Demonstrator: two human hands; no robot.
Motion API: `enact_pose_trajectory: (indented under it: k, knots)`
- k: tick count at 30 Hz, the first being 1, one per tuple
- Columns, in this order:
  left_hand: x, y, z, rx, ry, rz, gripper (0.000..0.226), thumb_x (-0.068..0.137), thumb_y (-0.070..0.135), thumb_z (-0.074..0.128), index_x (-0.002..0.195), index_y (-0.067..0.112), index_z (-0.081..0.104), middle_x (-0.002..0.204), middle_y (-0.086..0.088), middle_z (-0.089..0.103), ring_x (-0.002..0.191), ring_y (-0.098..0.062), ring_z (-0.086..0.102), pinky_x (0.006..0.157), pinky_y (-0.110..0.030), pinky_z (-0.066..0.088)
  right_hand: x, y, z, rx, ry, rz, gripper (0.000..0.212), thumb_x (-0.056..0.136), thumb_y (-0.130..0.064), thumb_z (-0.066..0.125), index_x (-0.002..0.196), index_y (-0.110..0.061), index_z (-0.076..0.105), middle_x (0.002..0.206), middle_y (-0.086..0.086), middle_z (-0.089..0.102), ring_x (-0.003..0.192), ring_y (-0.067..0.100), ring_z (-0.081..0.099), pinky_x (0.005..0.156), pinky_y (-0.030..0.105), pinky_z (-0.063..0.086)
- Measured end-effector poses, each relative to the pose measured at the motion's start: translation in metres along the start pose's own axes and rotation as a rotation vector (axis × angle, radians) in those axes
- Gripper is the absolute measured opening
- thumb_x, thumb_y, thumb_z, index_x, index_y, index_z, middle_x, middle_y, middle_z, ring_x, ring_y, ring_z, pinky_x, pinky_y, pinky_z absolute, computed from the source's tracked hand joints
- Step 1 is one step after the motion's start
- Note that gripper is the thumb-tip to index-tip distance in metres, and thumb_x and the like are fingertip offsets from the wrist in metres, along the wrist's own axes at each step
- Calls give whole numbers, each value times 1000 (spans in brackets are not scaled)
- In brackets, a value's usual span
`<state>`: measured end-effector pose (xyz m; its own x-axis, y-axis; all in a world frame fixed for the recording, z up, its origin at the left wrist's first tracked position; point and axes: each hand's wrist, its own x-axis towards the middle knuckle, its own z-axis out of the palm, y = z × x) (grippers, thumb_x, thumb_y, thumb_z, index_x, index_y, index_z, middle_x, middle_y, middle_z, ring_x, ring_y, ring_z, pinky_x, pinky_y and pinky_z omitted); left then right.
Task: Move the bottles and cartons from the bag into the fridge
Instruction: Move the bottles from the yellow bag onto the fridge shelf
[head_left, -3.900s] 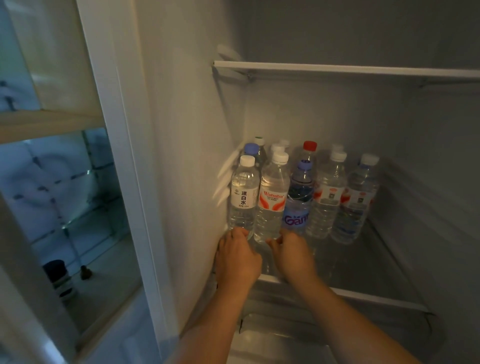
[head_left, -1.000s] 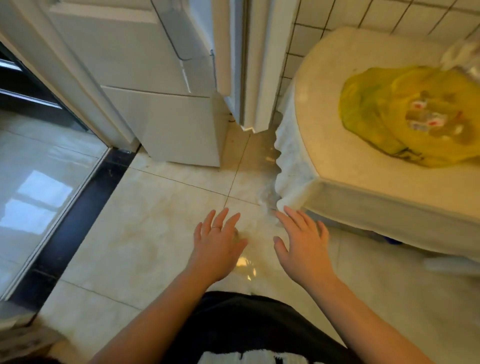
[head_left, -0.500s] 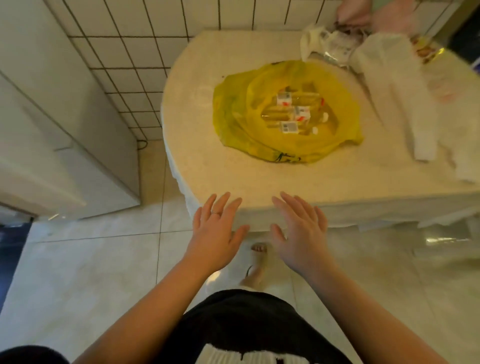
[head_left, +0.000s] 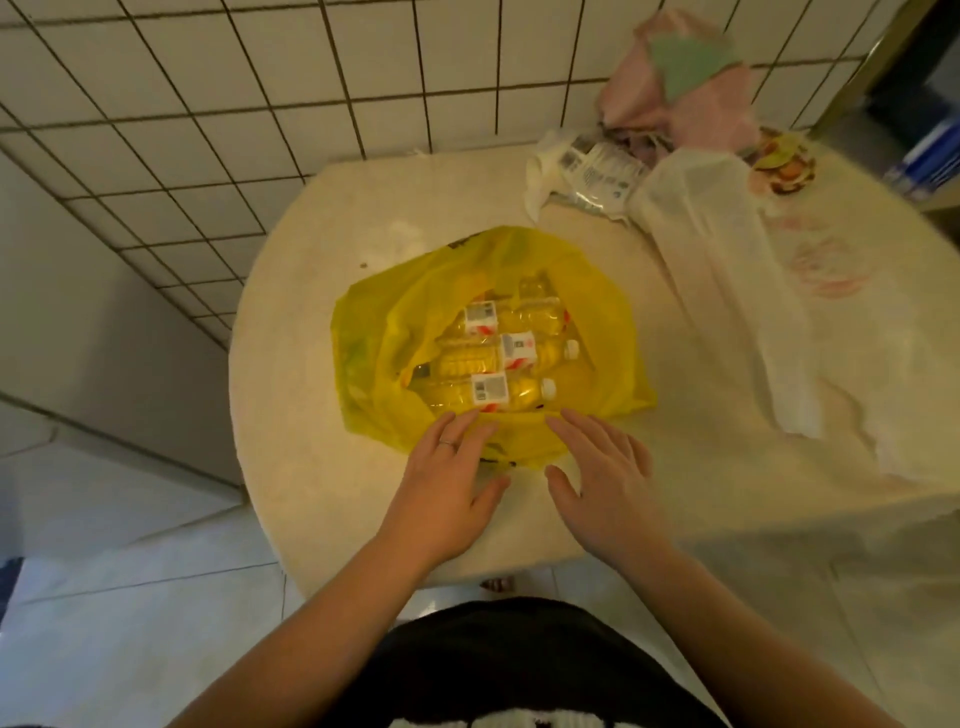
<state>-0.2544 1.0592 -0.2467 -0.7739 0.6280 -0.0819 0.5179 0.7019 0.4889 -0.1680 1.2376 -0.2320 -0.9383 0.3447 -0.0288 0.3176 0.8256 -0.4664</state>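
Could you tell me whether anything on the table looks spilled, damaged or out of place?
Nothing stands out. The bottles lie on their sides inside the open yellow bag, caps on where visible, with no spill on the table. The left hand and right hand are open at its near edge.

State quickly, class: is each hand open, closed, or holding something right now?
Left hand: open, fingertips over the yellow bag, holding nothing.
Right hand: open, holding nothing.

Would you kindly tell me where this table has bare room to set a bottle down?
Bare tabletop lies left of the yellow bag and behind it toward the tiled wall. A narrower strip runs between the yellow bag and the white bag. The far right corner is crowded with packets and pink cloth.
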Motion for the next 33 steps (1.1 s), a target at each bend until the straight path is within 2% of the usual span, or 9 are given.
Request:
enact_pose_trajectory:
  k: [5,8,12,17,20,23,25,29,33]
  knots:
    - [37,8,12,5,22,-71,55,91,41,52,141,18,47,145,-4,45,135,-25,37,113,-35,30,53,35,-11,41,-70,-26,51,87,-32,59,138,-26,53,145,-3,50,134,25,42,108,48,32]
    - [55,11,18,-14,51,-176,48,94,33,56,139,17,49,143,-5,49,133,-25,41,111,-36,34,84,54,-14,59,-146,-58,52,89,-33,55,140,-25,50,145,-2,49,135,24,41,109,48,34]
    - [80,9,24,12,58,-289,45,97,37,51,138,18,49,142,-6,50,130,-26,43,109,-38,38,124,66,-11,30,-243,-148,50,92,-29,56,141,-22,49,145,3,49,135,27,41,109,47,36]
    - [99,-2,34,48,53,-415,42,97,40,50,135,21,49,142,-3,49,131,-24,41,107,-39,39,165,74,-2,-123,-326,-302,46,93,-27,56,139,-21,50,144,2,49,132,26,42,107,42,36]
    - [102,-5,37,94,52,-487,47,98,46,45,141,27,43,149,4,40,138,-21,32,111,-45,32,186,76,5,-205,-320,-380,45,94,-29,54,138,-23,51,144,0,49,132,25,42,105,41,34]
    - [103,-5,40,145,37,-495,56,94,53,49,144,33,35,153,8,32,142,-19,24,112,-46,26,203,77,14,-269,-299,-475,44,92,-31,58,135,-25,54,140,0,51,130,25,44,103,41,35]
    - [104,-6,42,153,40,-502,59,91,55,51,144,35,33,153,9,31,143,-19,22,113,-47,25,212,79,19,-315,-305,-492,45,92,-33,58,137,-27,52,139,-1,52,129,24,46,102,40,34]
    - [111,-10,40,170,22,-512,61,89,56,54,144,37,34,151,9,32,141,-19,25,112,-46,27,225,88,24,-445,-351,-479,58,94,-42,53,148,-31,33,140,-3,51,128,21,48,102,38,30]
    - [121,-16,34,180,-37,-503,62,86,55,58,141,37,37,149,8,34,139,-20,29,111,-45,27,235,82,25,-504,-402,-480,59,90,-44,60,141,-28,35,129,0,60,118,23,56,94,38,30]
